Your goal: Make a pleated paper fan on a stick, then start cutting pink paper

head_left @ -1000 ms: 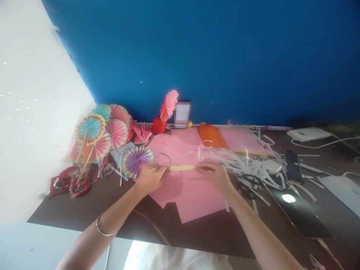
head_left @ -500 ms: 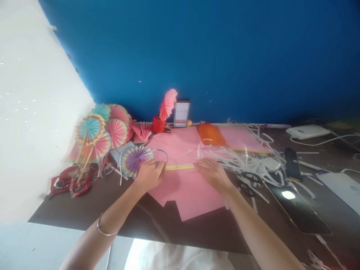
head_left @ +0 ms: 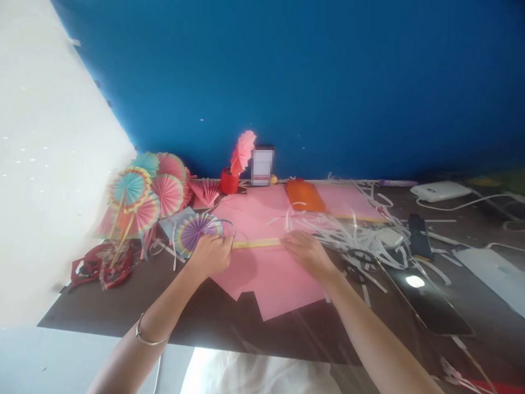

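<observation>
deep blue wall behind, dark worktop in front, and a big pink paper sheet spread across its middle. on that sheet lies the yellow strip, stretched level between the two hands. to do this well, i'd say both ends want even downward pressure, so the strip sits straight and flat and the pink sheet underneath doesn't creep. the left hand is curled knuckles-up over the strip's left end, fingers bunched and seemingly pinching it, just beside the purple paper fan. the right hand lies palm-down, fingers flat and close together on the right end, wrist low, forearm angled in from the lower right, white paper shreds near it.
</observation>
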Demonstrator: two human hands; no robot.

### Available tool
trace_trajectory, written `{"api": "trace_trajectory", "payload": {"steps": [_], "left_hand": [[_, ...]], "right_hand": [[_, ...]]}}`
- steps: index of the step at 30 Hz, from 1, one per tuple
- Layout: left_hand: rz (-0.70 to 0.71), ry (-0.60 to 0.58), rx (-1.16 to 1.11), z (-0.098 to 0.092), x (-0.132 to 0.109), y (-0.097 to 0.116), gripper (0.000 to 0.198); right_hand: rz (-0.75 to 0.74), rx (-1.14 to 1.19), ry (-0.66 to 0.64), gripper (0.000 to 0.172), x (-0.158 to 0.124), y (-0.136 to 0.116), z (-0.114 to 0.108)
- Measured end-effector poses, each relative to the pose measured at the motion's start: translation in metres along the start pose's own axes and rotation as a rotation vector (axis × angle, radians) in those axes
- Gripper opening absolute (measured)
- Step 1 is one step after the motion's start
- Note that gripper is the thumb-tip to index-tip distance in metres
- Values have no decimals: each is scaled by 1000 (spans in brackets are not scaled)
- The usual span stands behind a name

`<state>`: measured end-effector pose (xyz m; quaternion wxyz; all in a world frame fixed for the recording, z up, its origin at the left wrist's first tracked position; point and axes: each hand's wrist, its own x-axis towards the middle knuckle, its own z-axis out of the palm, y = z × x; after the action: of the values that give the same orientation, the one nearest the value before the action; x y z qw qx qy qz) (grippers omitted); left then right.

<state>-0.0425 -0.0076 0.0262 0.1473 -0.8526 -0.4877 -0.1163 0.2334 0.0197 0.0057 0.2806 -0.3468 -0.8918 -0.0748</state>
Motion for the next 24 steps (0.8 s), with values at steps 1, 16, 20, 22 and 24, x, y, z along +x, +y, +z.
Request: {"api": "trace_trajectory", "payload": {"steps": [1,16,20,22,24], "left_hand": [[-16,-30,10,0,-1,-1,29],[-141,53,-8,4,1,-4,22],[-163,152,-21,9,-1,-4,22],[-162,181,-23,12,-2,-4,24],[-152,210,-16,14,-1,-5,25]], "right_hand": [[4,-1,5,30,0,0,-1],[25,-112,69,25,-1,-2,-7],[34,-168,142,19,-2,-4,-8],[35,-171,155,16,-2,-3,-8],[72,-165,127,15,-2,1,-9]]}}
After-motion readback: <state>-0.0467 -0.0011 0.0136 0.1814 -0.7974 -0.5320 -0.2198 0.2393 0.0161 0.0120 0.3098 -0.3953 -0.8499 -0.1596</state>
